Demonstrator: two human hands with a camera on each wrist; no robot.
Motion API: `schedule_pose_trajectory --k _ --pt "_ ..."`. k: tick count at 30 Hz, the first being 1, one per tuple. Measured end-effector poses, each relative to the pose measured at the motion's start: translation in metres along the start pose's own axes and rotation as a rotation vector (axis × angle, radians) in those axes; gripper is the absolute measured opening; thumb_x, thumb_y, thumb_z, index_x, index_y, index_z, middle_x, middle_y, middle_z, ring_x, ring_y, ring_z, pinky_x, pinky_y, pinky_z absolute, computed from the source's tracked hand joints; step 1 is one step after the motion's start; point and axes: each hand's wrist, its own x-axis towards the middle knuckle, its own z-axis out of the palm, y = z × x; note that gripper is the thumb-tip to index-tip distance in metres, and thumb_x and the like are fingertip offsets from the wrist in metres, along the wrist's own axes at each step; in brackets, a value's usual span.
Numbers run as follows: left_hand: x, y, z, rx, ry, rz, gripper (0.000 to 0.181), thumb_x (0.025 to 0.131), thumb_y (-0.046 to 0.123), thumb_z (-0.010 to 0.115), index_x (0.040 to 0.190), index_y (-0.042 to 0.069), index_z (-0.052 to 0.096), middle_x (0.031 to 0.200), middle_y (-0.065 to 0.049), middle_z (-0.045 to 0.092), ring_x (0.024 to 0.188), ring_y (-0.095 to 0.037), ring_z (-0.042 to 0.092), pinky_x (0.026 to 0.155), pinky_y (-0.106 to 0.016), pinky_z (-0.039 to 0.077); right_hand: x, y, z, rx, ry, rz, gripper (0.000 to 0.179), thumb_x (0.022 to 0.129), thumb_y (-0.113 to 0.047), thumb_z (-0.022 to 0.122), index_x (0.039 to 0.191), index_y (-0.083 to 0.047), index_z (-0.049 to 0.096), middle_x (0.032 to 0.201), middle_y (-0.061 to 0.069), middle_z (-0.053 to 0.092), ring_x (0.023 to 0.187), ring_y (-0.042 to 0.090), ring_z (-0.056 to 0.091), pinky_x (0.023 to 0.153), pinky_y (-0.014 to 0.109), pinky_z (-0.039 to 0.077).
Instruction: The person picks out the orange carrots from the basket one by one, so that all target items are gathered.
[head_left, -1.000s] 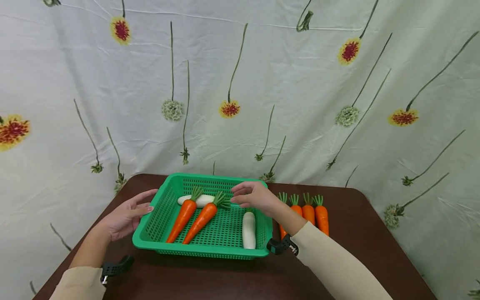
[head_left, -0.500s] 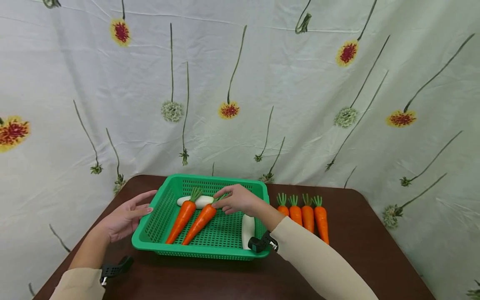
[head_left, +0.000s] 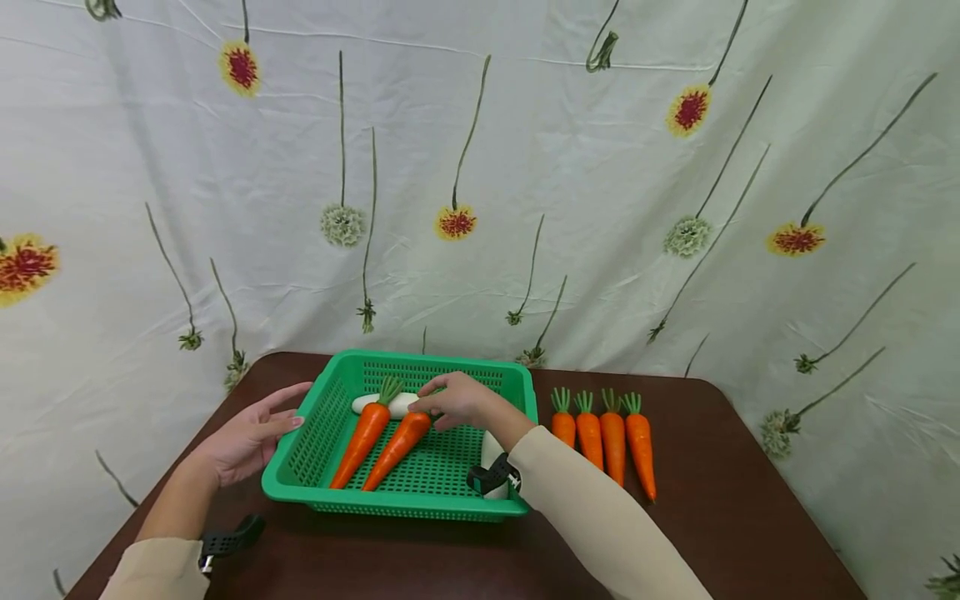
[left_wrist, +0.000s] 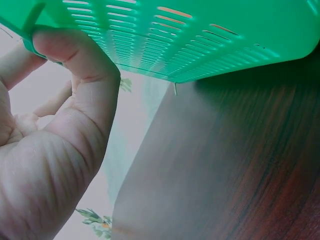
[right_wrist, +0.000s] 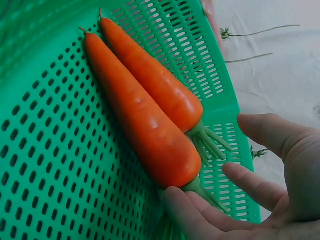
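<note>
While the right hand [head_left: 457, 402] holds its fingers parted at the leafy end of one carrot [head_left: 397, 450], lying beside another in the green basket [head_left: 390, 503], the left hand [head_left: 247, 437], fingers extended, rests at the basket's left rim.

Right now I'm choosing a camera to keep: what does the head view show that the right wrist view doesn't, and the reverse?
Head view only: four carrots on the dark tabletop.
Right wrist view only: the thin tails of two carrots.
Both: those two carrots inside the green basket, with the right hand by their leafy ends.
</note>
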Motion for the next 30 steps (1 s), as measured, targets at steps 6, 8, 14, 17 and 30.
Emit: schedule_pose_trajectory --k 6,8,14,17,30 --pt "0.000 0.000 -0.002 0.007 0.006 -0.004 0.067 0.109 0.004 0.042 0.163 0.015 0.004 0.132 0.001 0.070 0.113 -0.026 0.073 0.093 -0.050 0.059 0.009 0.001 0.006 -0.015 0.002 0.032 0.054 0.091 -0.028 0.080 0.137 -0.007 0.062 0.128 0.020 0.063 0.115 0.035 0.066 0.092 0.048 0.062" --pt "0.000 0.000 -0.002 0.005 0.003 -0.007 0.067 0.109 0.004 0.042 0.163 0.015 0.003 0.132 0.001 0.070 0.113 -0.026 0.073 0.093 -0.051 0.059 0.012 0.002 0.008 -0.026 0.000 0.042 0.054 0.091 -0.028 0.079 0.138 -0.008 0.062 0.129 0.020 0.064 0.115 0.036 0.066 0.089 0.047 0.063" --pt "-0.001 -0.001 -0.002 0.003 0.000 -0.013 0.069 0.109 0.005 0.042 0.164 0.014 0.000 0.132 0.001 0.070 0.113 -0.026 0.073 0.093 -0.051 0.059 0.016 0.005 0.016 -0.071 -0.019 0.058 0.058 0.090 -0.025 0.080 0.141 -0.006 0.059 0.131 0.020 0.062 0.103 0.038 0.070 0.087 0.047 0.063" --pt "-0.001 -0.001 -0.002 0.003 -0.003 -0.008 0.071 0.109 0.005 0.042 0.164 0.014 -0.002 0.133 0.001 0.070 0.114 -0.026 0.073 0.093 -0.051 0.059 0.016 0.004 0.019 -0.080 -0.023 0.054 0.059 0.090 -0.020 0.079 0.143 -0.005 0.057 0.132 0.022 0.061 0.102 0.040 0.071 0.088 0.049 0.063" --pt "0.000 -0.001 -0.003 -0.010 -0.016 0.001 0.067 0.109 0.003 0.041 0.163 0.016 0.004 0.133 0.001 0.069 0.115 -0.026 0.072 0.093 -0.051 0.059 0.021 0.008 0.020 -0.040 -0.046 0.054 0.052 0.090 -0.005 0.078 0.138 -0.002 0.059 0.106 0.015 0.069 0.100 0.037 0.073 0.088 0.045 0.063"
